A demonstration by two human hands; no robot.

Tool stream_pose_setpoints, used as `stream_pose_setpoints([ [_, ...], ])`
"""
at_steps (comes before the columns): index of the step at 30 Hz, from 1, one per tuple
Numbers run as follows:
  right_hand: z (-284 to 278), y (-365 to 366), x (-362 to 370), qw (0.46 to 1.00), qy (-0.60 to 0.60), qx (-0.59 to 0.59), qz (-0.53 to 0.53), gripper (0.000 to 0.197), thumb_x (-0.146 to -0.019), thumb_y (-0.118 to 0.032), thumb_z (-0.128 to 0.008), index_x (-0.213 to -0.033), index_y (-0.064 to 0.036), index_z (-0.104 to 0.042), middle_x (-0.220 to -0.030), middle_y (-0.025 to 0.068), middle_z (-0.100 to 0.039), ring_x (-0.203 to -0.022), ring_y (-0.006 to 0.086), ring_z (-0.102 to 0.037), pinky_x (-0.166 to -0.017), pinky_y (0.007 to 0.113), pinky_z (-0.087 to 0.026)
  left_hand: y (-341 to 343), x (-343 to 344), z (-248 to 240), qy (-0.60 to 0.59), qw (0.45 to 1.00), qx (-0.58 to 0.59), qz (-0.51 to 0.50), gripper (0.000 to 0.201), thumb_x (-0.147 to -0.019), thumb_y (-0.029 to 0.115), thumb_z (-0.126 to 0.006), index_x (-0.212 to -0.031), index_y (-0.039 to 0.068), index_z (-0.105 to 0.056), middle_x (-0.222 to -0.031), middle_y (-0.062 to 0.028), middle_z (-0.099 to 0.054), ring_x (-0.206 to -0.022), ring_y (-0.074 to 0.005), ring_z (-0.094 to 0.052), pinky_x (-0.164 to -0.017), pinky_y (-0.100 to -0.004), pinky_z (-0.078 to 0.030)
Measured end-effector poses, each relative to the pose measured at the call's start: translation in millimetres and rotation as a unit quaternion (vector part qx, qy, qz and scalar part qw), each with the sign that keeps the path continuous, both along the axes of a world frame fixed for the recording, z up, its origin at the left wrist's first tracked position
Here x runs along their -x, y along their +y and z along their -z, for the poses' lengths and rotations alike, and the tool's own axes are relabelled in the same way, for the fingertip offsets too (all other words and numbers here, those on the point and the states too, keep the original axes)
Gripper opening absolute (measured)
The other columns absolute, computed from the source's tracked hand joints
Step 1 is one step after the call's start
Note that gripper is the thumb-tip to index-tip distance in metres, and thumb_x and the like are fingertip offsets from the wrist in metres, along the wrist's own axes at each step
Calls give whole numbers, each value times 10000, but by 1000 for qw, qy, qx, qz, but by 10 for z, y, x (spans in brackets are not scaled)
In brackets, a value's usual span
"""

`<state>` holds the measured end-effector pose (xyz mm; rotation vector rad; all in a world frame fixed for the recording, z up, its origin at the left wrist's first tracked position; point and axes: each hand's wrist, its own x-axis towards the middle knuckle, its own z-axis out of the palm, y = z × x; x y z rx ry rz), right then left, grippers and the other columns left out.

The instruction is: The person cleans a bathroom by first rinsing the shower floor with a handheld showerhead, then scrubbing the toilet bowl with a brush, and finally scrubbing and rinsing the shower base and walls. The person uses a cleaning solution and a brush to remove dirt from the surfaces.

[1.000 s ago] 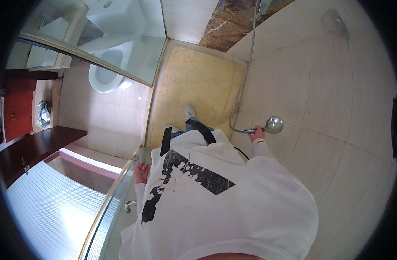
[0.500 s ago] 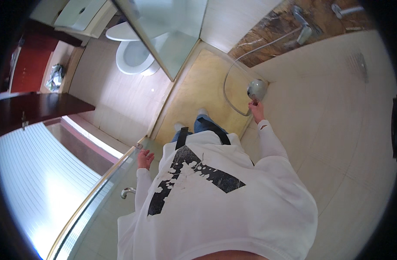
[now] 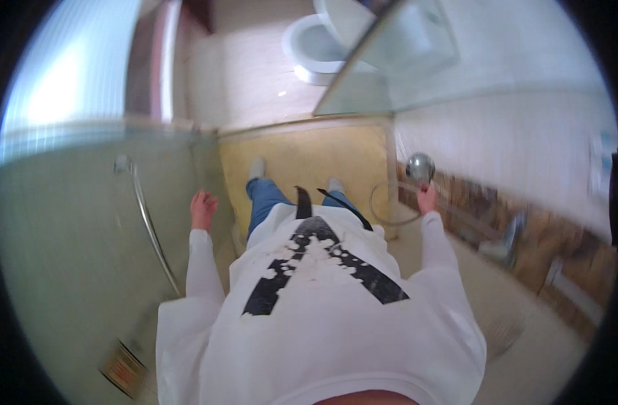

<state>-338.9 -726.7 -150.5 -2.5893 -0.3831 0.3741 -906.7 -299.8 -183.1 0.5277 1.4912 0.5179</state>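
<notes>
My right hand (image 3: 427, 198) is closed around the handle of a round chrome shower head (image 3: 420, 167), which is held out in front of me to the right. From its handle a thin grey hose (image 3: 383, 219) loops down and back toward the brown marble strip on the right wall. My left hand (image 3: 203, 210) hangs in the air to the left with slightly curled fingers apart, holding nothing. Nearest to it is a curved metal bar (image 3: 150, 226) on the frosted glass panel (image 3: 66, 243).
I stand on the yellowish shower floor (image 3: 315, 145) with a low sill (image 3: 288, 123) across its far edge. Beyond it are a white toilet (image 3: 315, 50) and another glass panel (image 3: 363, 61). On the right wall, a blurred chrome tap (image 3: 513, 237) juts from brown marble.
My body and view have turned left, so the toilet now lies straight ahead and the tap to my right. The shower head has stayed in my right hand.
</notes>
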Motion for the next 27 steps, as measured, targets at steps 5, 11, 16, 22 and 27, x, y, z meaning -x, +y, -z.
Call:
stream_pose_setpoints([
  [5,279,165,-330,966,147,9,-212,150,-698,-59,-601,-844,-21,-599,-743,54,-594,-693,147,-562,-608,308,-452,-2641,298,-72,32,989,73,-122,342,-871,290,-536,-1150,103,-472,-1058,-97,-551,-815,-259,-589,-728,-373,-510],
  [11,448,762,-128,883,257,-18,-393,257,-675,-22,-558,-925,-1,-617,-818,103,-643,-746,208,-603,-704,314,-468,-5268,-337,-586,84,892,283,-342,414,-872,279,-507,-1235,102,-415,-1181,-138,-507,-802,-331,-594,-645,-418,-521],
  [16,381,1270,392,803,301,-66,-510,221,-642,8,-562,-862,-10,-575,-781,46,-581,-701,144,-547,-660,268,-459,-5911,-703,-889,25,894,198,-402,537,-885,363,-543,-1293,74,-348,-1188,-150,-479,-890,-308,-593,-748,-414,-517],
  [22,164,2584,474,660,287,-94,-687,241,-693,55,-537,-924,5,-583,-821,86,-640,-802,192,-620,-730,306,-491,-5368,-1723,-640,16,856,132,-499,455,-889,303,-522,-1288,115,-407,-1052,-68,-556,-720,-228,-614,-595,-330,-521],
  [27,124,3316,358,527,180,-59,-828,285,-656,97,-573,-892,-61,-600,-875,108,-643,-857,289,-606,-771,389,-479,-4884,-2667,-188,246,911,78,-322,208,-858,235,-537,-1008,93,-562,-812,-75,-568,-671,-219,-603,-513,-351,-461],
])
